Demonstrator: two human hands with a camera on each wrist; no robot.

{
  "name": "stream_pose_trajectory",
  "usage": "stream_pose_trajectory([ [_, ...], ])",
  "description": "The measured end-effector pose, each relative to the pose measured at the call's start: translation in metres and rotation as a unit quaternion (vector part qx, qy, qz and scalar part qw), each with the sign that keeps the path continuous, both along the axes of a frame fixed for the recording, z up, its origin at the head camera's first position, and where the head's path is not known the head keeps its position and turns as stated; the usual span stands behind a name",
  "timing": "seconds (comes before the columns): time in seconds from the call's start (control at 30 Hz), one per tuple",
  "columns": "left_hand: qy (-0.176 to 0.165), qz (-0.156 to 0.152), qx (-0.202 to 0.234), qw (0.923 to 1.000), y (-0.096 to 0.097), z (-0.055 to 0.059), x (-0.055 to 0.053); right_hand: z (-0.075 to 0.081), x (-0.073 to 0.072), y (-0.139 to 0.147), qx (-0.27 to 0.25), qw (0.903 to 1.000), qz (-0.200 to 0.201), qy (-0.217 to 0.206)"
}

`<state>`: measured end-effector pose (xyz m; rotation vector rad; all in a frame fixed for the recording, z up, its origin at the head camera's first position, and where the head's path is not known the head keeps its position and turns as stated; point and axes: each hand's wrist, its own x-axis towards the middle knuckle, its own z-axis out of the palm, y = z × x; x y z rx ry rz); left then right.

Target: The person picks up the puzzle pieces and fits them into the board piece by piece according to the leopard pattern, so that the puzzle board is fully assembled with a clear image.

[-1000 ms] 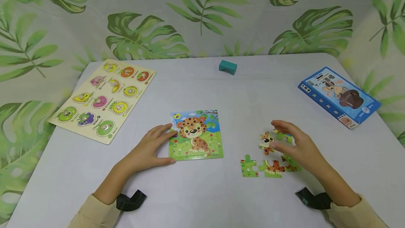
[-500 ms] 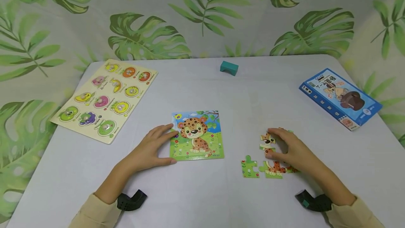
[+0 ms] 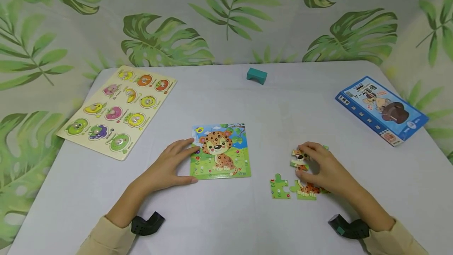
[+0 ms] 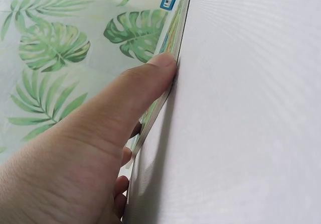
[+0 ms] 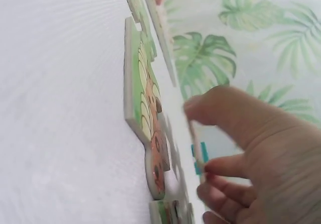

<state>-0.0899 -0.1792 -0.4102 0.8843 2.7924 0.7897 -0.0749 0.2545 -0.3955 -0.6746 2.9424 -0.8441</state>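
The square jigsaw tray (image 3: 226,152) with a cartoon leopard picture lies mid-table. My left hand (image 3: 170,164) rests at its left side, fingertips touching the left edge and thumb at the lower-left corner; in the left wrist view the thumb (image 4: 145,78) lies along the tray's edge. To the right, my right hand (image 3: 325,166) pinches a jigsaw piece (image 3: 297,158) showing part of the leopard's face between thumb and fingers. In the right wrist view the thumb (image 5: 215,108) is at one end of its thin edge. A green piece (image 3: 279,189) and a paw piece (image 3: 306,192) lie nearby.
Other pieces are partly hidden under the right hand. A wooden fruit peg board (image 3: 118,115) lies at the back left, a teal arched block (image 3: 256,75) at the back middle, and a blue box (image 3: 382,109) at the back right. A leaf-patterned curtain (image 3: 226,15) hangs behind.
My right hand has come down and slightly left, its thumb and fingers closing on the leopard-face piece. The left hand stays at the tray.
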Motion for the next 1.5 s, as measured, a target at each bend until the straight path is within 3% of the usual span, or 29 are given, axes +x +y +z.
stream_pose_trajectory([
  [0.33, 0.004, 0.000, 0.000, 1.0000, 0.000, 0.000, 0.000, 0.030, -0.001, -0.029, -0.068, 0.9955, 0.037, 0.055],
  [0.57, 0.008, 0.000, -0.001, 1.0000, 0.000, 0.000, 0.000, 0.049, -0.013, -0.072, -0.128, 0.9817, 0.097, 0.102],
  [0.7, 0.007, 0.001, -0.003, 1.0000, 0.000, 0.001, 0.000, 0.053, -0.023, -0.100, -0.160, 0.9749, 0.119, 0.098],
  [0.87, 0.011, -0.002, -0.001, 0.9999, 0.000, 0.000, 0.000, 0.046, -0.033, -0.130, -0.171, 0.9732, 0.145, 0.052],
  [1.23, 0.025, 0.013, 0.009, 0.9996, 0.006, 0.002, 0.002, 0.015, -0.050, -0.164, -0.097, 0.9825, 0.157, -0.028],
  [1.5, 0.045, 0.016, -0.014, 0.9988, 0.020, 0.001, 0.006, 0.002, -0.056, -0.169, -0.026, 0.9852, 0.168, -0.026],
])
